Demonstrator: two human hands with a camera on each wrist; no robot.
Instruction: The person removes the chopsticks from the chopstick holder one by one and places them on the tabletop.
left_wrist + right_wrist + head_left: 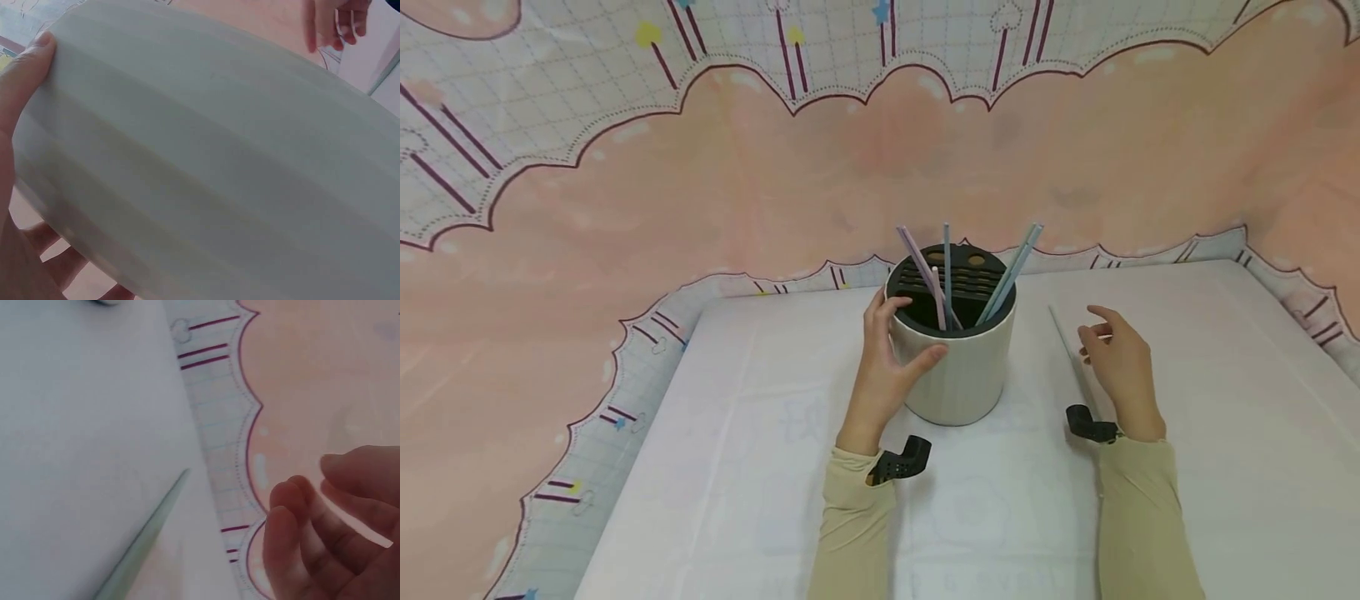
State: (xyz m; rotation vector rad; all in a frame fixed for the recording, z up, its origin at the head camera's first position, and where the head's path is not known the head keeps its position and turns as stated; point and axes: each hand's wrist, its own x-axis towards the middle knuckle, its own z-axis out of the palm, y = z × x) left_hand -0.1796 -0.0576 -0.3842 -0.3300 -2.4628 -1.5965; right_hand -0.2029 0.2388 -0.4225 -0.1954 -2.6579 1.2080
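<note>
A round white utensil holder (958,383) with a black slotted insert (973,271) stands upright on the table. Pink and blue chopsticks (1017,275) lean out of its open front compartment. My left hand (883,367) grips the holder at its left side, thumb across the front wall and fingers round the rim. Its ribbed wall (206,150) fills most of the left wrist view. Holding nothing, my right hand (1120,362) hovers with loosely bent fingers just right of a pale green chopstick (1067,346) lying on the table. That chopstick's narrow tip (181,478) points away from me.
White covering lies over the tabletop (760,417). A peach patterned cloth (820,192) with scalloped edges borders the table at the back and left. Each wrist carries a small black camera, such as the left camera (910,458).
</note>
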